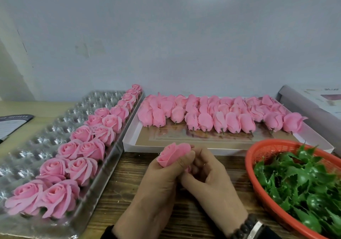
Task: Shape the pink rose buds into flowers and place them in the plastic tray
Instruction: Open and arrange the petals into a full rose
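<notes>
Above the wooden table (129, 179), a pink rose bud (172, 154) is pinched by both the left hand (162, 179) and the right hand (208, 176), flanked by the plastic tray (36, 141) and an orange basket (265, 150).

lower part of the pink rose bud (172, 155) hidden behind curled fingers of both hands. round orange plastic basket (262, 152) of green leaves cut off at right edge. clear plastic tray (55, 126) cropped at left.

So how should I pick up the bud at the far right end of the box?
Pinch that rightmost bud by its firm lower end near the dark stub, coming from the front, the side nearest you. It lies on its side with the stub pointing toward you and its loose petal tips pointing away; squeezing those would probably crush them.
</notes>
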`<state>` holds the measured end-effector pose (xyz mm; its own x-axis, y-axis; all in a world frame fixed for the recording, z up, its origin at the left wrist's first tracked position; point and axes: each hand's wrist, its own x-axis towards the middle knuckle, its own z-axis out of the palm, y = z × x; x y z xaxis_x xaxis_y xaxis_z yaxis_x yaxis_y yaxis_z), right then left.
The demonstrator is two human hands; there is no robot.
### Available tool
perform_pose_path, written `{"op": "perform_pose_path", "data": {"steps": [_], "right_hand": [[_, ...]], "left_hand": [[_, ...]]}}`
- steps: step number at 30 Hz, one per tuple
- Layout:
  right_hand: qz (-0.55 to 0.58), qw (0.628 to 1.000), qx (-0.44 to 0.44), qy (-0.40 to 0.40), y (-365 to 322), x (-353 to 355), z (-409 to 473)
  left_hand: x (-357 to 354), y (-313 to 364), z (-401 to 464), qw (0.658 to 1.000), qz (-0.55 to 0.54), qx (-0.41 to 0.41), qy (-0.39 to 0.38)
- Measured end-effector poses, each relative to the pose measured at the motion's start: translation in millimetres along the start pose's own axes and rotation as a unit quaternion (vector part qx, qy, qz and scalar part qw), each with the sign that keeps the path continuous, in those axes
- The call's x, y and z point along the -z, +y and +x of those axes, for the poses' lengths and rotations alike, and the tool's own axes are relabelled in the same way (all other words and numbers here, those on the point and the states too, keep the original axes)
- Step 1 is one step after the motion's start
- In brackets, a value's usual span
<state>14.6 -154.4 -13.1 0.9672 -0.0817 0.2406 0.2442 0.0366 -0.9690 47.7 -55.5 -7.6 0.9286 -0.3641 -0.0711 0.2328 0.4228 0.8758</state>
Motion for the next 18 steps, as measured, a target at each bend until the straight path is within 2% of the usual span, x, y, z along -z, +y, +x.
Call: {"op": "perform_pose_path", "data": {"steps": [4, 7, 11, 18], "right_hand": [[-0.047, 0.997, 0.043, 0.038, 0.5, -3.3, -0.2], [-0.079, 0.989, 0.077, 0.094, -0.7, 0.7, 0.5], [-0.113, 0.984, 0.106, 0.092, -1.2, 4.1, 0.6], [-0.042, 0.99, 0.116, 0.066, -6.1, 6.1, 2.6]], "left_hand": [[-1.7, 2.0, 0.8, 0.999, -0.03, -0.037, 0.015], [-0.1, 2.1, 1.8, 0.995, 0.017, -0.09, 0.044], [3.7, 1.1, 1.3, 0.989, 0.095, -0.104, 0.043], [2.3, -0.5, 1.3, 0.981, 0.146, -0.122, 0.029]]}}
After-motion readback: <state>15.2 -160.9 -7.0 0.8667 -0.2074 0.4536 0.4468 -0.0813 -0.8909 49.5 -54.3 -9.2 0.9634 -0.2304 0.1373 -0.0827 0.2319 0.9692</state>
